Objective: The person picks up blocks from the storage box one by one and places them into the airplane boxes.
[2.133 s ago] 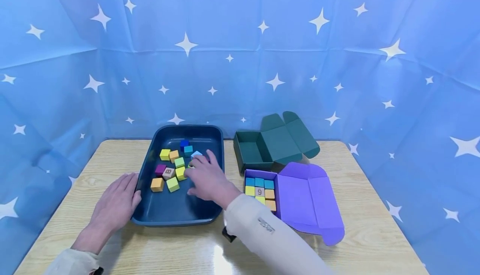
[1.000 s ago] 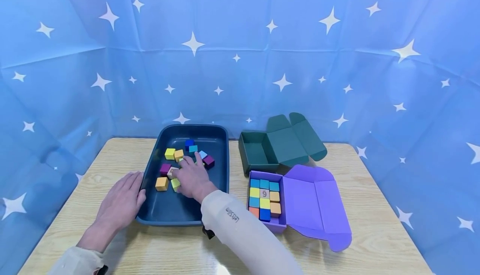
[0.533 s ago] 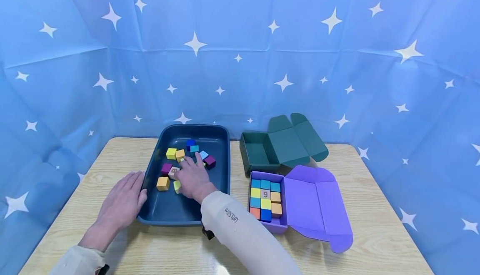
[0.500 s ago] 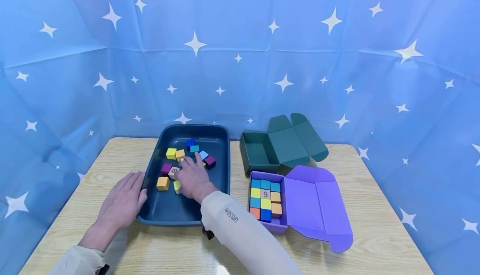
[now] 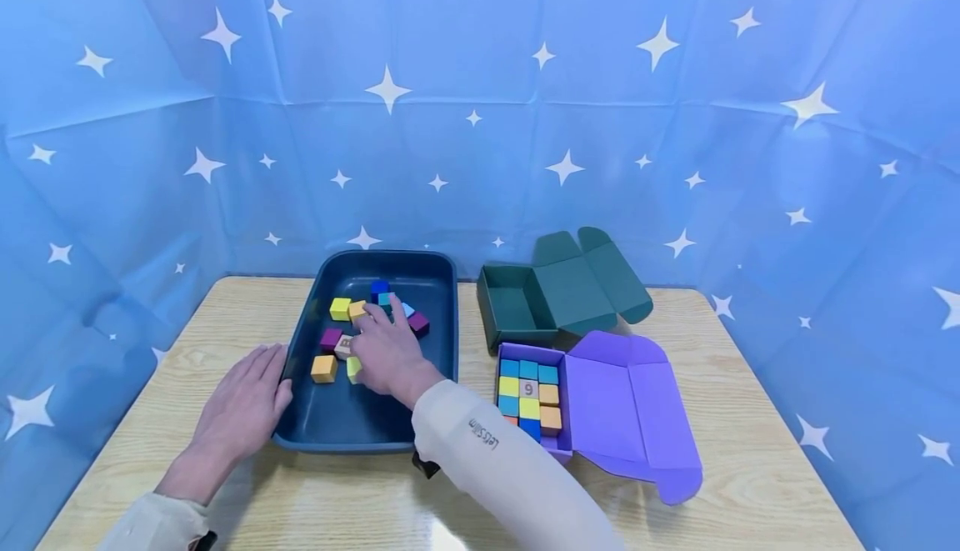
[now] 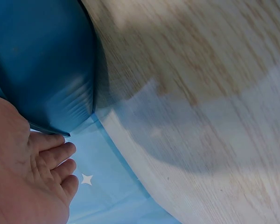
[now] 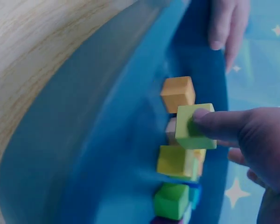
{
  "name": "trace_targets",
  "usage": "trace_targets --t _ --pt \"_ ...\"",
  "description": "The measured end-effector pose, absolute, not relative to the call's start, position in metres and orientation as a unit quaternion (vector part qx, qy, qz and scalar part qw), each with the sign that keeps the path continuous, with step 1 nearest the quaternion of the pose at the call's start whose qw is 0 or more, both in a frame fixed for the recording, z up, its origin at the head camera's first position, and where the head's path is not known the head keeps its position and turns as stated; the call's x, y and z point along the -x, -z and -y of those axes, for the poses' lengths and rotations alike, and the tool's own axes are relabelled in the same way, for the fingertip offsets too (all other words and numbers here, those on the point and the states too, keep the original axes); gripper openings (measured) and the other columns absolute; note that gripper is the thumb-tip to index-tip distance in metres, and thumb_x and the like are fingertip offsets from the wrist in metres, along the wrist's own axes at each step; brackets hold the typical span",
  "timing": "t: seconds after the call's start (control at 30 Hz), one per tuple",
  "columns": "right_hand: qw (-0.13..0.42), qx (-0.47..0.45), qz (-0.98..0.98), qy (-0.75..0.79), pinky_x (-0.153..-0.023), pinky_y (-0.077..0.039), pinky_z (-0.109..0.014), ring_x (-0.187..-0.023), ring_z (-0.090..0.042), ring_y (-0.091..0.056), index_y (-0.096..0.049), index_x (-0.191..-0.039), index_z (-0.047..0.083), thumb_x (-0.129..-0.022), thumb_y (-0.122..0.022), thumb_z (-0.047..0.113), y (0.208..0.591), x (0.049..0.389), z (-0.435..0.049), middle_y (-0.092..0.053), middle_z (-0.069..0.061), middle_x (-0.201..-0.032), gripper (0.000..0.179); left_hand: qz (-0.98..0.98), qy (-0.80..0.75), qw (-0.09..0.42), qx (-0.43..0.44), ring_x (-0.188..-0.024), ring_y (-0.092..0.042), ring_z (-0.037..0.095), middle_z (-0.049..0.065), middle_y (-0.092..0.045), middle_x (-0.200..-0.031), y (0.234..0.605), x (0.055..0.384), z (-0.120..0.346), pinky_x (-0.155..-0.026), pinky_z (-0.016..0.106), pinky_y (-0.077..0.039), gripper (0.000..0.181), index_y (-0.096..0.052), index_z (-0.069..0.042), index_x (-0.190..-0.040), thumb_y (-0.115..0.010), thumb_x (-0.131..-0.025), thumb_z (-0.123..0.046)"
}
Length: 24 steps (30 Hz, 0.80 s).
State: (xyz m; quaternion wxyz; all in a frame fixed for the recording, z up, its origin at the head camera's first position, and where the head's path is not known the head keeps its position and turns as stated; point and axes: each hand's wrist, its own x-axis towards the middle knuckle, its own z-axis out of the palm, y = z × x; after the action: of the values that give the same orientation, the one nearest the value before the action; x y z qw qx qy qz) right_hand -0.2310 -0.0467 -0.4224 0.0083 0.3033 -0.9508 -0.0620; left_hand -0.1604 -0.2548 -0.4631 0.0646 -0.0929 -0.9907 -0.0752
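Note:
My right hand [image 5: 390, 355] is over the dark blue tray [image 5: 337, 430], pinching a yellow-green wooden block [image 7: 189, 133] with the thumb pressed on its near face; the fingers behind it are mostly hidden. Around it in the tray lie an orange block [image 5: 324, 369], a wooden block with a marking [image 5: 343, 347], a magenta block [image 5: 332, 339] and a yellow one [image 5: 341, 309]. In the right wrist view another yellow block [image 7: 175, 160] and a green block [image 7: 171, 200] show below the pinched one. My left hand [image 5: 243, 401] rests with extended fingers against the tray's left rim.
To the right of the tray stands an open purple box [image 5: 568, 418] holding rows of coloured blocks. Behind it is an open dark green box [image 5: 517, 336] with its lid folded right. A blue star-patterned cloth [image 5: 480, 51] hangs behind the wooden table [image 5: 750, 451].
Over two seconds my right hand has moved left across the tray to the yellow-green block; lately it has shifted slightly right, with the block in its pinch. My left hand stays at the rim.

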Motion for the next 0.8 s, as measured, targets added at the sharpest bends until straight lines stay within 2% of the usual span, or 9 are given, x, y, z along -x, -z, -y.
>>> trace_targets --t 0.57,0.8 --pt "0.015 -0.239 0.971 -0.003 -0.122 -0.008 -0.060 -0.148 -0.024 -0.026 -0.076 -0.102 0.030 -0.081 -0.075 0.048 0.387 0.213 -0.024 -0.056 0.004 -0.138 0.028 0.990 0.085 0.059 0.095 -0.140 -0.031 0.044 0.027 -0.039 -0.149 0.463 0.160 0.256 -0.116 0.055 -0.026 0.057 -0.034 0.008 -0.147 -0.043 -0.102 -0.027" --pt "0.024 -0.197 0.980 -0.032 -0.122 -0.005 -0.061 -0.147 -0.027 -0.027 -0.075 -0.102 0.027 -0.080 -0.078 0.045 0.371 0.202 -0.061 -0.054 0.000 -0.142 0.029 0.990 0.085 0.062 0.097 -0.139 -0.032 0.045 0.028 -0.040 -0.148 0.463 0.160 0.255 -0.115 0.056 -0.026 0.057 -0.034 0.008 -0.146 -0.042 -0.102 -0.027"
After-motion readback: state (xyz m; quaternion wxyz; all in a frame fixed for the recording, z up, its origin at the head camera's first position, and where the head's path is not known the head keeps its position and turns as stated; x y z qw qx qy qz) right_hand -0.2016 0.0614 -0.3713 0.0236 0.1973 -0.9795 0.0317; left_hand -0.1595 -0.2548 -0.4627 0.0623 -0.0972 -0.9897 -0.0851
